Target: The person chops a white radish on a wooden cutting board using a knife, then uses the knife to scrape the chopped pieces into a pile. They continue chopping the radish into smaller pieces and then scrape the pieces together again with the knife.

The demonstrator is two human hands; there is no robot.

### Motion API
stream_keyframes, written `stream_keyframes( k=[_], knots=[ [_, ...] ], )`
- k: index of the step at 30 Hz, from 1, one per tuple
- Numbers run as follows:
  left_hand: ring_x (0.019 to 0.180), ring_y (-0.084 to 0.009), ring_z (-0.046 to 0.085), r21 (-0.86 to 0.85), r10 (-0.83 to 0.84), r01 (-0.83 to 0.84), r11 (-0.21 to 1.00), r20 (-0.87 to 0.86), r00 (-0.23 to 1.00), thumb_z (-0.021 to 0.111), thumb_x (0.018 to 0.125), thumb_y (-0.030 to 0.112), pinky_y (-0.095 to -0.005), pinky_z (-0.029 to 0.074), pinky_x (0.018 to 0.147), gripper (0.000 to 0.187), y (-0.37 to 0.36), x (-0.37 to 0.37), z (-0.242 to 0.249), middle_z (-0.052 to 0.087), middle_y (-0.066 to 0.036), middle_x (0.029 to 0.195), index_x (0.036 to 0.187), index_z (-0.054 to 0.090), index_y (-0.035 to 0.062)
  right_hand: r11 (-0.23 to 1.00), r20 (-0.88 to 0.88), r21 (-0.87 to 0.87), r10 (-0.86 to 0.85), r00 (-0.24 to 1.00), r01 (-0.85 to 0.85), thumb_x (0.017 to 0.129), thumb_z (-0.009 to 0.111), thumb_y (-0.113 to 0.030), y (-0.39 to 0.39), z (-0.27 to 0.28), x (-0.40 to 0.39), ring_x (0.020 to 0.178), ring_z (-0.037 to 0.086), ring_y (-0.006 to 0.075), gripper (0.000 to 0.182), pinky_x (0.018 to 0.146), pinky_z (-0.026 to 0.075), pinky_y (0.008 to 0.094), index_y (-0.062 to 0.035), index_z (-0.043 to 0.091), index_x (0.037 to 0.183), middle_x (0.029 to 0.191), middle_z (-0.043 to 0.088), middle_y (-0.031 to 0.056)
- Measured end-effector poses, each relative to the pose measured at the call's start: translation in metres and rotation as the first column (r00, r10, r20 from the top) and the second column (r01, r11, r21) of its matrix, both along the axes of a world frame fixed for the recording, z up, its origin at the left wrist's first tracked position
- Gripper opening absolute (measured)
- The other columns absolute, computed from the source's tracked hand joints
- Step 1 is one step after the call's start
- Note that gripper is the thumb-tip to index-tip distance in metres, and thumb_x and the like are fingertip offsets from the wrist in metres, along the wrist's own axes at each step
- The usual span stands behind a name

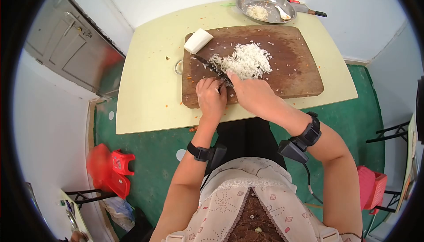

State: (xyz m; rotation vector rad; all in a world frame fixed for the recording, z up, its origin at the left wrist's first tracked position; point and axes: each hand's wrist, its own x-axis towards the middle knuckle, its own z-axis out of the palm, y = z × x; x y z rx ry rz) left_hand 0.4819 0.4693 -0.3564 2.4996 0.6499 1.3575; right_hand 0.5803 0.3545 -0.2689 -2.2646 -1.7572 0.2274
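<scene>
A dark-bladed kitchen knife (pixel 211 67) slants across the left part of the wooden cutting board (pixel 291 74), white bits stuck to its blade. My right hand (pixel 254 95) is closed around its near end, which hides the handle. Close against it, my left hand (pixel 211 95) has its fingers bent together by the blade; whatever lies under them is hidden. Beyond both hands spreads a heap of finely chopped white vegetable (pixel 249 61). A thick, pale cut piece of vegetable (pixel 198 41) lies at the board's far left corner.
A round metal pan (pixel 243 9) with chopped bits and a white spoon (pixel 282 13) stands at the table's back right. Beside it lies a dark-handled utensil (pixel 317 13). A metal ring (pixel 178 67) sticks out at the board's left. Red stools (pixel 123 162) stand on the floor.
</scene>
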Motion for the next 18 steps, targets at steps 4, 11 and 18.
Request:
stream_keyframes(
  k=[4, 11, 18],
  knots=[
    [0.082, -0.0304, 0.058, -0.055, -0.066, 0.071, 0.996, 0.077, 0.995, 0.065, 0.071, -0.001, -0.0375, 0.046, 0.077, 0.012, 0.002, -0.004, -0.001, 0.064, -0.013, 0.085, 0.082, 0.066, -0.0005, 0.994, -0.102, -0.076, -0.089, 0.991, 0.082, 0.091, 0.044, -0.016, 0.003, 0.004, 0.013, 0.067, 0.061, 0.0380, 0.048, 0.063, 0.046, 0.0488, -0.0106, 0.033, 0.137, 0.071, 0.061, 0.0208],
    [0.084, -0.0307, 0.057, -0.093, -0.067, 0.074, 0.993, 0.083, 0.994, 0.068, 0.070, 0.000, -0.0371, 0.047, 0.078, 0.014, -0.001, -0.008, 0.001, 0.064, -0.013, 0.086, 0.084, 0.066, -0.0013, 0.997, -0.064, -0.027, -0.076, 0.995, 0.074, 0.091, 0.047, -0.017, -0.021, 0.016, 0.011, 0.066, 0.059, 0.0384, 0.055, 0.061, 0.045, 0.0482, -0.0163, 0.027, 0.142, 0.069, 0.061, 0.0202],
    [0.082, -0.0307, 0.057, -0.031, -0.070, 0.072, 0.997, 0.060, 0.996, 0.069, 0.066, -0.003, -0.0373, 0.048, 0.073, 0.013, 0.000, -0.006, 0.000, 0.063, -0.012, 0.083, 0.078, 0.064, -0.0008, 0.999, 0.026, -0.041, 0.023, 0.999, -0.022, 0.087, 0.045, -0.007, -0.022, 0.009, 0.006, 0.058, 0.060, 0.0338, 0.056, 0.054, 0.047, 0.0447, -0.0108, 0.031, 0.141, 0.064, 0.060, 0.0163]
  ],
)
